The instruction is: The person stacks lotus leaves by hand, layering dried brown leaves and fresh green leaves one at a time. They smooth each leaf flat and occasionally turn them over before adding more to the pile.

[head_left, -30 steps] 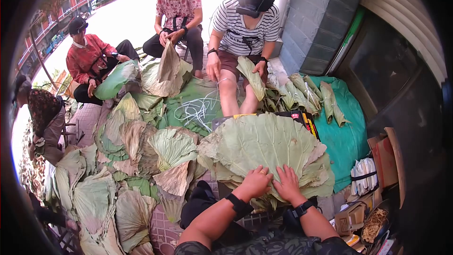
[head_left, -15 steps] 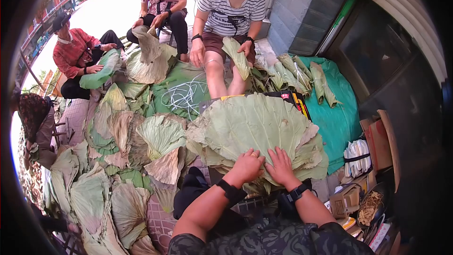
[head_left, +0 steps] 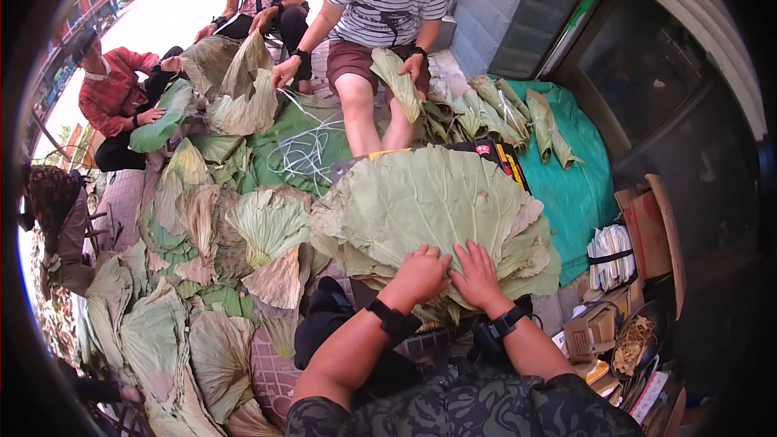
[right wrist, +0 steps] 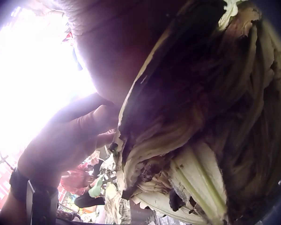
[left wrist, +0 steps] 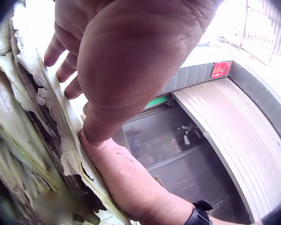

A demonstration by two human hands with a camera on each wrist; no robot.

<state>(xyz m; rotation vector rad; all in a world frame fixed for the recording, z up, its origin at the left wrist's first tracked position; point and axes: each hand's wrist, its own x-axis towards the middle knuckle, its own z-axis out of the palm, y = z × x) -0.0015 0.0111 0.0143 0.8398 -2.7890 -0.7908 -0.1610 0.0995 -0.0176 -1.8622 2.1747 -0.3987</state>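
Note:
A broad stack of dried pale green leaves (head_left: pixel 429 206) lies in front of the wearer in the head view. On its near edge rest both hands, side by side. The left hand (head_left: pixel 421 275) lies on the top leaf with its fingers slightly bent; the right hand (head_left: pixel 477 275) has its fingers spread flat on it. In the left wrist view, the left hand (left wrist: pixel 126 61) touches the top leaf, with the layered leaf edges (left wrist: pixel 51 126) beside it. Folded layers and cut stalks (right wrist: pixel 196 183) show under the right hand (right wrist: pixel 131 47) in the right wrist view.
Loose leaves (head_left: pixel 162 340) cover the ground at left. White string (head_left: pixel 307 154) lies on green leaves beyond. Rolled leaf bundles (head_left: pixel 498 113) rest by a green tarp (head_left: pixel 587 186). Cardboard boxes (head_left: pixel 595 328) stand at right. Several people sit around; one in stripes (head_left: pixel 388 0) holds a rolled leaf.
The head view has shifted, so the scene sits higher and further left. Both hands stay on the stack's near edge. The striped-shirt person's hand has moved outward to the left with the string.

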